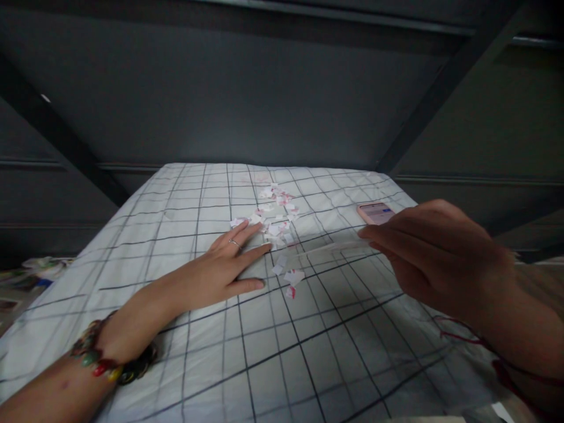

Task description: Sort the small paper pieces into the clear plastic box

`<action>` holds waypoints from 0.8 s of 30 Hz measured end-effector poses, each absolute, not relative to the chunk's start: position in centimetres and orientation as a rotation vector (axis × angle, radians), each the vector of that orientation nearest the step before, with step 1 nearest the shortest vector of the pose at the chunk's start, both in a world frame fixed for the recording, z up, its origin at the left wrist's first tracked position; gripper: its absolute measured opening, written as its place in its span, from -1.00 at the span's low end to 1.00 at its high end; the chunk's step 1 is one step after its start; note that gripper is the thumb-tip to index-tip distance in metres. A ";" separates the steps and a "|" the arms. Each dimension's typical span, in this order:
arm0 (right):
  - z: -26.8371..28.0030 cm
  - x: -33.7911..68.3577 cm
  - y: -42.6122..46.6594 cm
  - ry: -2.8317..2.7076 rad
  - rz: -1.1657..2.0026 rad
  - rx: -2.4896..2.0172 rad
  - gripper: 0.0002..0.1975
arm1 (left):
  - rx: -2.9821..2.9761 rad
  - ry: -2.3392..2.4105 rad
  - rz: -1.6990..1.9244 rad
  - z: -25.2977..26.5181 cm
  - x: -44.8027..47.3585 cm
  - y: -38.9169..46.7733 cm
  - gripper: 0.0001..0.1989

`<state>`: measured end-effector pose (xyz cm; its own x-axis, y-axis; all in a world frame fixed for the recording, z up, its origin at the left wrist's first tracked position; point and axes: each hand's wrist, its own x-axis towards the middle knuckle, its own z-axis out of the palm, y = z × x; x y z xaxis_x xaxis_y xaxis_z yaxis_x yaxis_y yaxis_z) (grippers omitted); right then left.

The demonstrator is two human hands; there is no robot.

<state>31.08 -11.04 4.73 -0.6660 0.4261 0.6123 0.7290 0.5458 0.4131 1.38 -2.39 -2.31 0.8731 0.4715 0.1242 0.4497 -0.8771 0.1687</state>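
Observation:
My left hand (224, 265) lies flat on the checked cloth (264, 364) with its fingers spread. Its fingertips touch the edge of a scatter of small torn paper scraps (275, 228), white with pink-red marks. Several more paper scraps (294, 276) lie nearer to me, right of the left thumb. Raised at the right, my right hand (436, 252) is blurred, with thumb and fingers pinched together. A thin, pale, see-through strip (330, 249) runs from that pinch leftward to the scraps; its material is too smeared to tell.
A phone (375, 212) in a pink case, its screen lit, lies just beyond my right hand. Dark panels (247, 94) stand behind the cloth-covered table. Assorted items (37, 276) sit lower, past the table's left edge.

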 end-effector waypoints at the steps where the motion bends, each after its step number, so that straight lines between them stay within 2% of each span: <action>1: 4.8 30.9 -11.0 -2.342 -0.900 -0.945 -0.70 | 2.909 0.718 0.250 -2.4 1.4 -2.4 -0.39; 8: 4.8 30.0 -10.1 -2.389 -0.957 -0.827 -0.77 | 2.923 0.712 0.271 -2.5 1.2 -2.4 -0.38; 15: 5.2 31.3 -10.8 -2.362 -0.991 -0.903 -0.69 | 2.934 0.709 0.253 -2.5 1.2 -2.3 -0.36; 19: 5.1 31.1 -10.9 -2.393 -0.928 -0.890 -0.68 | 2.930 0.702 0.266 -2.6 1.2 -2.2 -0.38; 24: 4.7 31.4 -10.3 -2.343 -1.006 -0.878 -0.71 | 2.927 0.689 0.282 -2.5 1.2 -2.2 -0.38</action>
